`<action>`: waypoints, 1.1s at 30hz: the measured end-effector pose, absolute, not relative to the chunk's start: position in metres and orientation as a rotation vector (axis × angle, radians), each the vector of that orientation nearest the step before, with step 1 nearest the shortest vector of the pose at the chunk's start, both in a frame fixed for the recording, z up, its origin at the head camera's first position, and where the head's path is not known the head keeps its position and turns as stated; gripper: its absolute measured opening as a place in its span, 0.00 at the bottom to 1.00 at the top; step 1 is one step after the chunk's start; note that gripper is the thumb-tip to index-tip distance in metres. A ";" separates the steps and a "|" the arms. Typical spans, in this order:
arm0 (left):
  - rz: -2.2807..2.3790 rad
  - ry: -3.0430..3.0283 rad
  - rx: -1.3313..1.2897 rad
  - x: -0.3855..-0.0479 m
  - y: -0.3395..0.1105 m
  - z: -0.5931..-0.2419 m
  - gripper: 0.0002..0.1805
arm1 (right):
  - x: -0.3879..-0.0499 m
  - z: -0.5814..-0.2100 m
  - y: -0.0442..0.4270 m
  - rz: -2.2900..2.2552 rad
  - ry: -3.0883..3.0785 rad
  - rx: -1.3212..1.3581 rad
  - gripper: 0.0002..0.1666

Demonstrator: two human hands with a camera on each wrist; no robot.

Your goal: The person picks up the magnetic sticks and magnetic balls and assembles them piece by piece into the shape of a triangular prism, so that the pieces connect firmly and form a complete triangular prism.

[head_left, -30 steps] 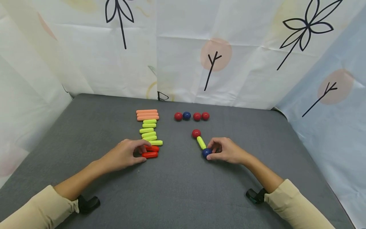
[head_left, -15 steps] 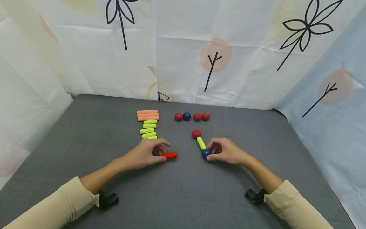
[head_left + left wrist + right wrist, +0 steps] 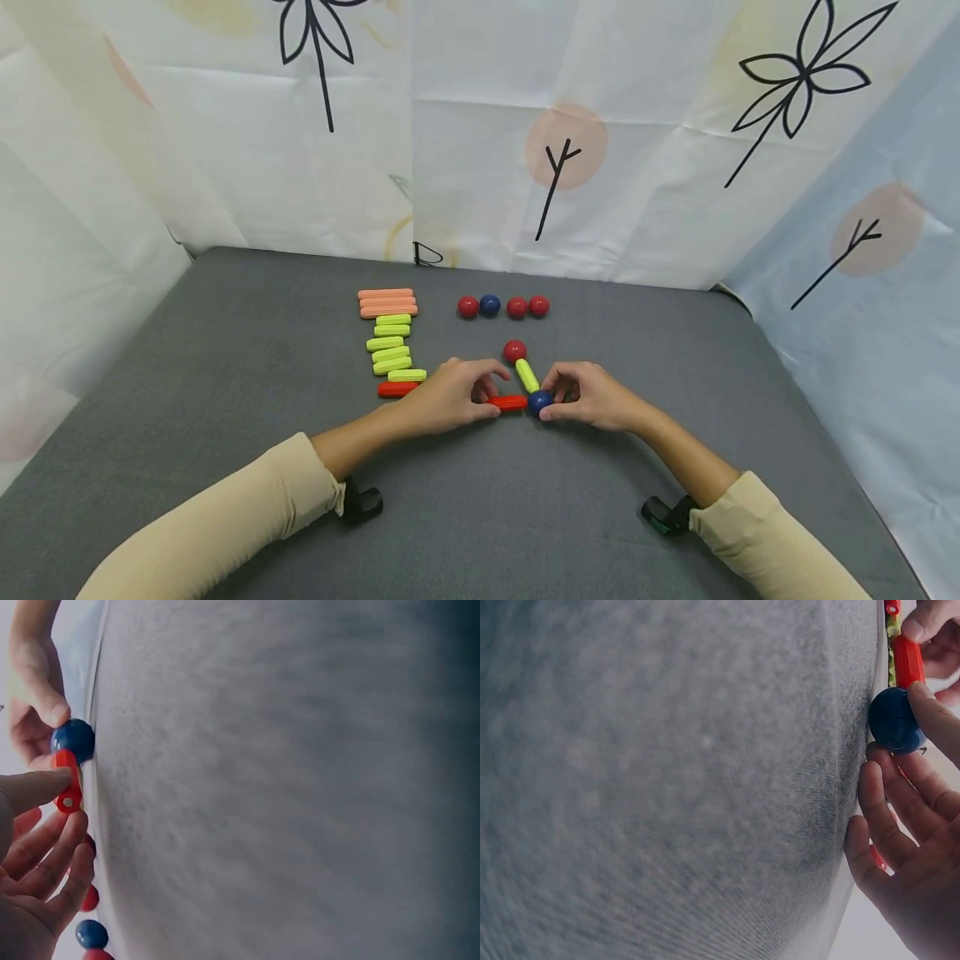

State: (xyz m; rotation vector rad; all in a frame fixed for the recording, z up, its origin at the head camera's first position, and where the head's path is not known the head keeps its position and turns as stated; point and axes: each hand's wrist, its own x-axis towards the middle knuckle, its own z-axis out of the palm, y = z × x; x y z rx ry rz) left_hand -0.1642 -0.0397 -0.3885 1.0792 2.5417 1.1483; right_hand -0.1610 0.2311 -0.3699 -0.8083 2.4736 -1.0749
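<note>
My left hand (image 3: 448,400) pinches a short red ridged rod (image 3: 510,403) between thumb and fingers. A pale metallic dot shows on the rod's near end in the left wrist view. Its other end meets a dark blue ball (image 3: 539,403), which my right hand (image 3: 596,398) holds between thumb and fingertips. From that ball a yellow-green rod (image 3: 527,376) runs up and left to a red ball (image 3: 514,351). In the right wrist view the blue ball (image 3: 894,721) and the red rod (image 3: 908,661) appear end to end.
Left of the hands, a column holds orange rods (image 3: 387,302), several yellow-green rods (image 3: 392,353) and one red rod (image 3: 397,389). Farther back a row has red balls (image 3: 517,307) and one blue ball (image 3: 490,305). A printed cloth (image 3: 480,167) borders the grey table (image 3: 262,350).
My left hand has taken the nearer red rod from the column and carried it right to the blue ball. My right hand keeps hold of the ball, almost unmoved.
</note>
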 end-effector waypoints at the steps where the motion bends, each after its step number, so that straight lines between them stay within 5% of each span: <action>1: 1.148 2.541 1.078 -0.165 -0.037 -0.388 0.22 | -0.161 -0.370 0.231 -1.077 2.472 -0.808 0.15; 9: 1.173 2.468 1.077 -0.166 -0.045 -0.385 0.25 | -0.162 -0.372 0.232 -1.081 2.470 -0.800 0.16; 23: 1.204 2.674 0.949 -0.161 -0.148 -0.370 0.22 | -0.163 -0.370 0.234 -1.069 2.465 -0.786 0.16; 33: 1.076 2.724 0.933 -0.156 -0.165 -0.382 0.21 | -0.163 -0.371 0.233 -1.067 2.459 -0.791 0.16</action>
